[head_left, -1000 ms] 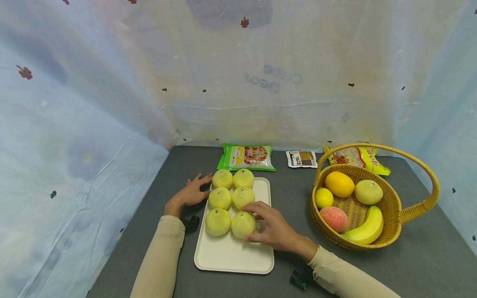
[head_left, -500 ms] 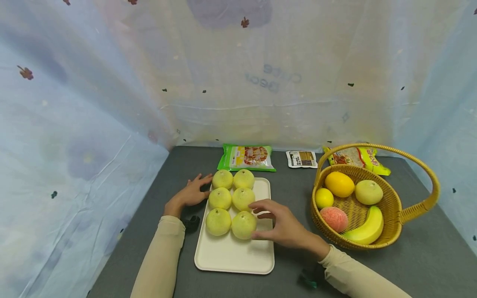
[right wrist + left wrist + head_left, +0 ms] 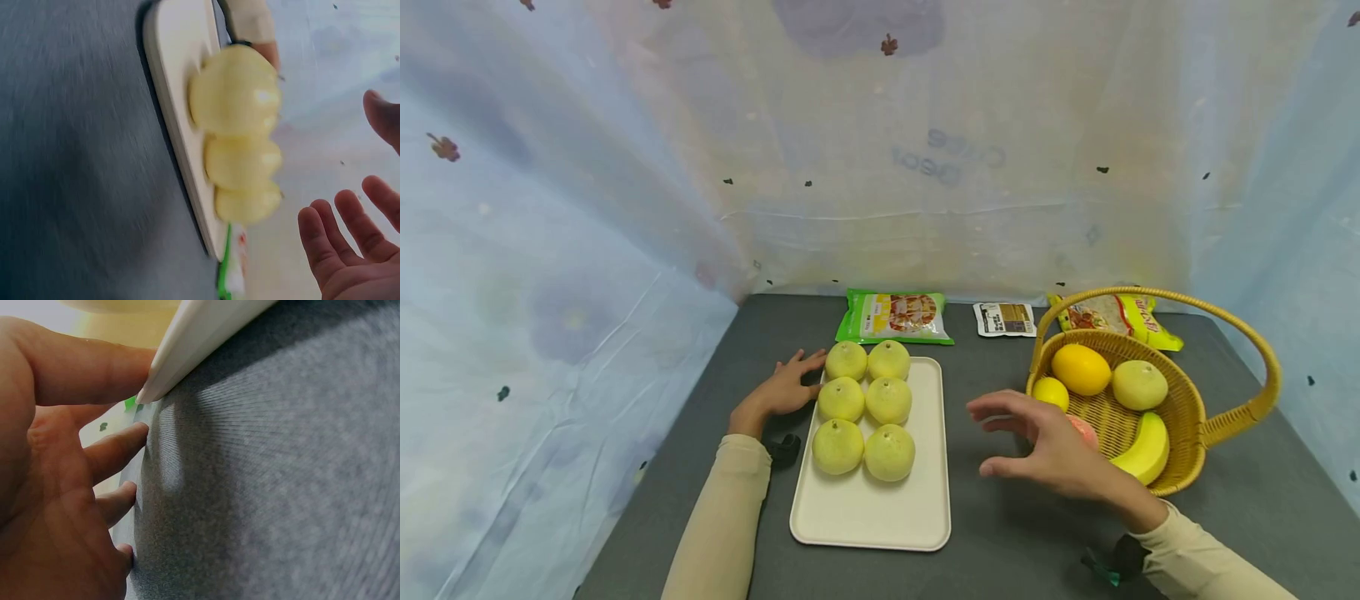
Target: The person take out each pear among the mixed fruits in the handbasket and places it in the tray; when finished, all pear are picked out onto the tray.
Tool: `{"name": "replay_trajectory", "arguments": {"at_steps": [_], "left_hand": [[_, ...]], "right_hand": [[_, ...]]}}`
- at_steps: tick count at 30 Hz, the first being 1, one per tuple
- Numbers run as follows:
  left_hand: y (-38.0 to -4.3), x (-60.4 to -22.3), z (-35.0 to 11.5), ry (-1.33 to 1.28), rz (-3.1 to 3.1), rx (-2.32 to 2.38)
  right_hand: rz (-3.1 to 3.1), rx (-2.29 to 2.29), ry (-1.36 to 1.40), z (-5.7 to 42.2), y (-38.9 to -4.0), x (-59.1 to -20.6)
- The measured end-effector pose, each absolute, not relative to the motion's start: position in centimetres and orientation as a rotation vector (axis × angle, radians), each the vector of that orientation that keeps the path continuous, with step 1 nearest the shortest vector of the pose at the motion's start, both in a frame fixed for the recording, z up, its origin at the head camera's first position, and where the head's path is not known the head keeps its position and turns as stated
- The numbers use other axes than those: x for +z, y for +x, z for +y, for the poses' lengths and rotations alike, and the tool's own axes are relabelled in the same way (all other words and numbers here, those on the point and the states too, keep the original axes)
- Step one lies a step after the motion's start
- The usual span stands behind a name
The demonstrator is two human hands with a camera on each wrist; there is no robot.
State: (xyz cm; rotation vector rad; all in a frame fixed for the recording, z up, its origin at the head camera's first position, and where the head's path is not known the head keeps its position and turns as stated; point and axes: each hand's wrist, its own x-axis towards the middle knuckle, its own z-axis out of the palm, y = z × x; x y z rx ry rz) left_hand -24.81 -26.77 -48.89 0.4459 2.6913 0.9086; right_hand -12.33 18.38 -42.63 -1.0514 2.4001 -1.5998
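On a cream rectangular tray (image 3: pixel 872 521) stand several round, pale yellow-green fruits (image 3: pixel 890 452) in two columns. My left hand (image 3: pixel 784 387) lies at the tray's left side with fingers spread on the table. In the left wrist view its thumb (image 3: pixel 94 370) touches the tray's rim. My right hand (image 3: pixel 1052 446) hovers between the tray and a wicker basket (image 3: pixel 1197 467), fingers loosely bent and nothing in them. It overlaps the basket's left edge in the head view, partly hiding a peach (image 3: pixel 1084 431). The fruits on the tray show side-on in the right wrist view.
In the basket lie a banana (image 3: pixel 1146 450), a mango-like fruit (image 3: pixel 1081 369), a lemon-yellow fruit (image 3: pixel 1051 392) and a pale green fruit (image 3: pixel 1139 385). Its tall handle (image 3: pixel 1262 367) arches over. Food packets (image 3: pixel 895 317) line the table's back edge, before a hanging curtain (image 3: pixel 880 167).
My right hand has let go of the front right fruit and moved right, away from the tray toward the basket. The left hand has stayed at the tray's edge.
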Motion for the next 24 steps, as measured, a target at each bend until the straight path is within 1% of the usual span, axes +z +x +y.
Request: {"name": "replay_trajectory", "arguments": {"at_steps": [7,14,20,24], "left_hand": [[-24.8,-48.9,-26.8,0.454,2.697,0.890],[-24.7,-49.1,-27.1,0.465,2.688,0.929],[-24.7,-49.1,-27.1,0.464,2.688,0.931],[-24.8,-49.0,-26.9,0.455,2.692,0.909]], "right_hand": [[2.655,-1.500,-0.978,22.8,-12.4,-40.7],[2.800,-1.373,-0.938,27.0,-13.7,-38.4],[2.986,-1.031,-0.727,30.2,-14.8,-36.5],[3.061,-0.806,-0.569,31.7,-15.6,-35.9]]}}
